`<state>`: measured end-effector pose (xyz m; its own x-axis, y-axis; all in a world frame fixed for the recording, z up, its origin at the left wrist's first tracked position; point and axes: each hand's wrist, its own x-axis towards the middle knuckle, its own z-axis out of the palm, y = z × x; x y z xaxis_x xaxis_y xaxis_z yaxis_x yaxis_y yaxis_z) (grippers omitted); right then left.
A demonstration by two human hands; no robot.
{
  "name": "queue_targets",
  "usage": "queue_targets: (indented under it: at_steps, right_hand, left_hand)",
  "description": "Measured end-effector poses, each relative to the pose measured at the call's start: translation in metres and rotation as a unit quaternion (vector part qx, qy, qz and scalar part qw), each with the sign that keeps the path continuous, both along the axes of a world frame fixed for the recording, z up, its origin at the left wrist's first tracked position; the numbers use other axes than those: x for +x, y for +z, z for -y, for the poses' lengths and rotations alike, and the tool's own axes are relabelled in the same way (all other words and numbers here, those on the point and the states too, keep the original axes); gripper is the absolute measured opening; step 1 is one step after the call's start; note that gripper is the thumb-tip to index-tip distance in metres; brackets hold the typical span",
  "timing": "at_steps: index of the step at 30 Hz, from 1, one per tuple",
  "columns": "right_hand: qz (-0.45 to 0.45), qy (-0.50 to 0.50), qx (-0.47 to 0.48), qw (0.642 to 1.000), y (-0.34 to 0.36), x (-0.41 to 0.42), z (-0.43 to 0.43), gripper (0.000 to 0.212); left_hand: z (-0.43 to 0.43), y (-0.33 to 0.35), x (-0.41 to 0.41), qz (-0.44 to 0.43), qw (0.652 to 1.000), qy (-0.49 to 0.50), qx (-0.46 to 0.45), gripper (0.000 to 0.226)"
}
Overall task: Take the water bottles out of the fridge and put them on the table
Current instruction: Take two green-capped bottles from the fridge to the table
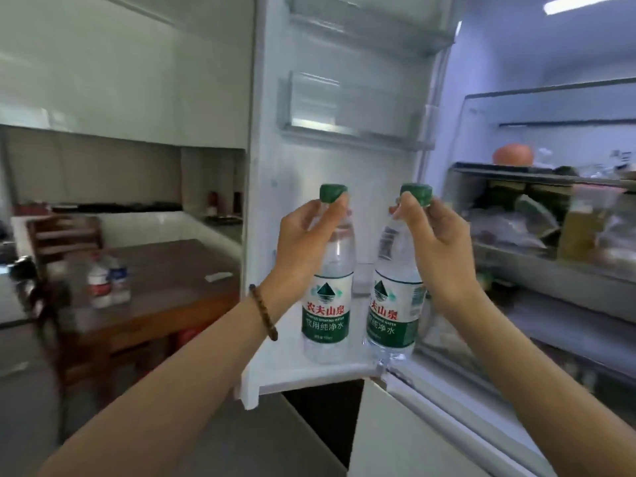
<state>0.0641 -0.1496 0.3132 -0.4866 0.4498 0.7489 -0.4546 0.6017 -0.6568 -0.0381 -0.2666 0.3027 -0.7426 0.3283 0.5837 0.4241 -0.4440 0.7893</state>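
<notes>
Green-capped clear plastic water bottles, left one [328,270] and right one [395,287], gripped near the necks by left hand [306,235] and right hand [430,232], fingers closed, lifted before the white fridge door shelf [309,370]. Two small clear bottles [108,280] seen already on the brown wooden worktop [179,270]; carrying over probably left.

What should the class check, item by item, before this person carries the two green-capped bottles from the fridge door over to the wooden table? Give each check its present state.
1. Left hand grips the left bottle at the neck, under the cap: ok.
2. Right hand grips the right bottle at the neck: ok.
3. Both green caps on: ok. Screwed tight: cannot tell.
4. Bottles lifted clear of the door shelf: cannot tell; their bases sit low, near its edge.
5. Free space on the wooden table: ok; bare top beside the two bottles already there.
6. Hand free to shut the fridge door: not ok; both are occupied.
</notes>
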Motion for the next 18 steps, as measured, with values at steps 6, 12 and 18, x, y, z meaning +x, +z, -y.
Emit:
queue_targets:
  at_steps: [6, 12, 18]
  right_hand:
    - [0.003, 0.110, -0.048, 0.993, -0.015, -0.146, 0.131, 0.024]
    - [0.024, 0.201, -0.065, 0.977, -0.034, -0.278, 0.239, 0.029]
    - [0.038, 0.255, -0.082, 0.963, -0.041, -0.403, 0.292, 0.014]
  left_hand:
    - [0.160, -0.010, -0.121, 0.023, 0.989, 0.143, -0.040, 0.042]
    - [0.290, -0.018, -0.220, 0.000, 0.969, 0.228, -0.097, 0.038]
    - [0.348, -0.034, -0.331, 0.044, 0.954, 0.279, -0.097, 0.054]
